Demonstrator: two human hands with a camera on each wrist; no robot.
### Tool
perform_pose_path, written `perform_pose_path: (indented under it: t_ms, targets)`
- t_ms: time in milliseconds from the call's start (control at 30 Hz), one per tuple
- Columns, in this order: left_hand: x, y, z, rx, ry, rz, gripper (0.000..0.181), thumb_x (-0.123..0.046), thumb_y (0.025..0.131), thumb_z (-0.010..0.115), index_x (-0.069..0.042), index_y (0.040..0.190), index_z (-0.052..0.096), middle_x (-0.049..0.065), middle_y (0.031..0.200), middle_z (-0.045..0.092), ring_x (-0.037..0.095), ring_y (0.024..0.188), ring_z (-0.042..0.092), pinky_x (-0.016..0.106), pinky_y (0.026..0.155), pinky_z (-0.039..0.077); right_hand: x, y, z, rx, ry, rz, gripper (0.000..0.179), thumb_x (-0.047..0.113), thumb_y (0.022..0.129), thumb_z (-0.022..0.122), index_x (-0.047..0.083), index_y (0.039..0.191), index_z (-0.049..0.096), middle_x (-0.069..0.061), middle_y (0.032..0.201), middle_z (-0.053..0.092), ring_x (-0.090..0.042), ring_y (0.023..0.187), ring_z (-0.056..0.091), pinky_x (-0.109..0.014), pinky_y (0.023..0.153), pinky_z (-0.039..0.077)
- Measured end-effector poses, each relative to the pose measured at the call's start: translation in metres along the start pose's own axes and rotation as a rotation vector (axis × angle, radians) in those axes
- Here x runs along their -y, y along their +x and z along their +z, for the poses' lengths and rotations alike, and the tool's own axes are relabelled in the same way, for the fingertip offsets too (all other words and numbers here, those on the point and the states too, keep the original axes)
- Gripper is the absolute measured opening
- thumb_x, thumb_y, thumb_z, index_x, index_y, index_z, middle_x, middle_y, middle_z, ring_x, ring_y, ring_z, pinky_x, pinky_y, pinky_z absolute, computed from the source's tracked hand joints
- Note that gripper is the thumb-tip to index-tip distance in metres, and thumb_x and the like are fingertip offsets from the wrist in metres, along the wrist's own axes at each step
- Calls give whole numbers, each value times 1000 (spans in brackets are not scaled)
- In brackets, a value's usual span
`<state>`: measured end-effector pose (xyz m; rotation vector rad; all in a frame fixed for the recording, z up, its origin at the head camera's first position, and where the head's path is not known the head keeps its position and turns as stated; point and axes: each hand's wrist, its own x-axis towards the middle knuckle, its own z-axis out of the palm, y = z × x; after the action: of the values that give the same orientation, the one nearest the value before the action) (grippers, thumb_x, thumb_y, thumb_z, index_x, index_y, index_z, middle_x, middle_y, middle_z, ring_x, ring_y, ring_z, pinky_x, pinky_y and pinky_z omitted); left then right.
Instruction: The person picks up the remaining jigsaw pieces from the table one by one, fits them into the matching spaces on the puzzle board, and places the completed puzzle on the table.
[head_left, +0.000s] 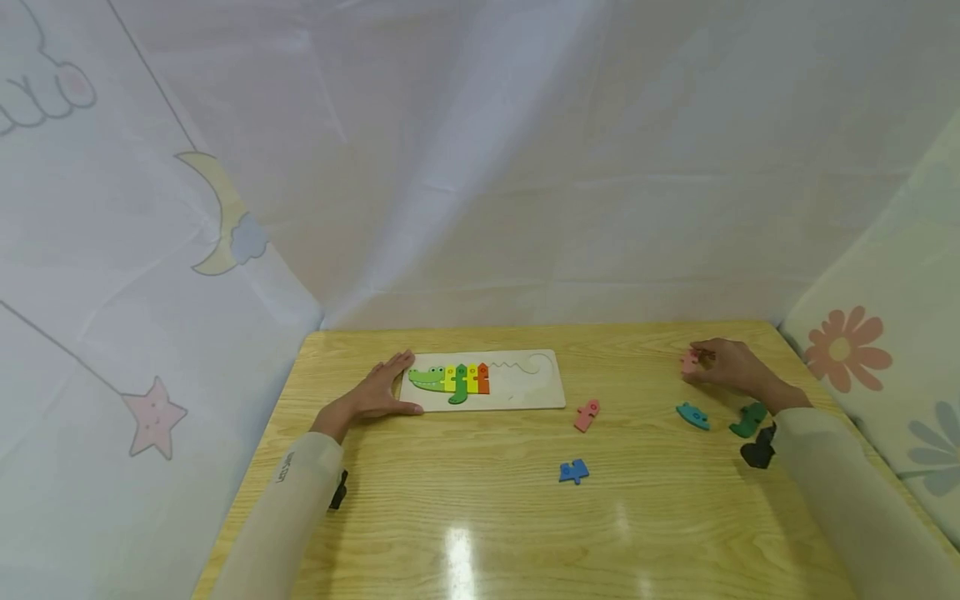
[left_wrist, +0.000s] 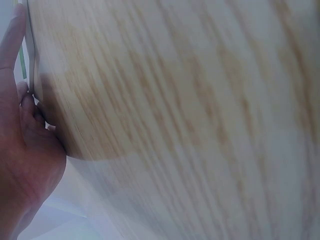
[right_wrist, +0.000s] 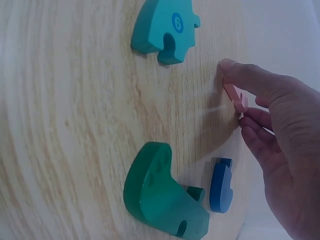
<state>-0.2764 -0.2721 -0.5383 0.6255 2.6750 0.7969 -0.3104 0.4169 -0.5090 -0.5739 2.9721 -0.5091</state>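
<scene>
My left hand spans the left end of a wooden crocodile puzzle board, thumb at the near corner and fingers at the far one. The board's left part holds a green crocodile head and yellow, green and orange body pieces; bare board lies to the right. Far to the right, my right hand pinches a pink puzzle piece between thumb and fingers, close over the table. Nearer me lie a turquoise piece numbered 6 and a curved green piece.
A second pink piece lies off the board's near right corner, with a blue piece nearer me. Another blue piece sits beside the green one in the right wrist view. Printed cloth walls stand behind the wooden table and at its sides.
</scene>
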Motion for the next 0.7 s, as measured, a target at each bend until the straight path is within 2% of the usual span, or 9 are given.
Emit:
perform_pose_path:
  t_ms: [333,700]
  targets:
    - [-3,-1,-1,-13,-10,-2,117,-50,88,84,3,168,17,20,176,12,40,164,6,61,131,4,-3,0,3,-18,35,-15,74,30,92,85,-18,141,56,-39,130,64,-53,109,67,-66,92,56]
    - [0,1,0,3,7,-7,120,-56,87,83,1,168,15,18,177,10,38,164,4,59,131,3,-3,-1,4,-15,71,-30,70,26,92,85,-18,140,57,-40,131,62,-54,112,66,-65,92,57]
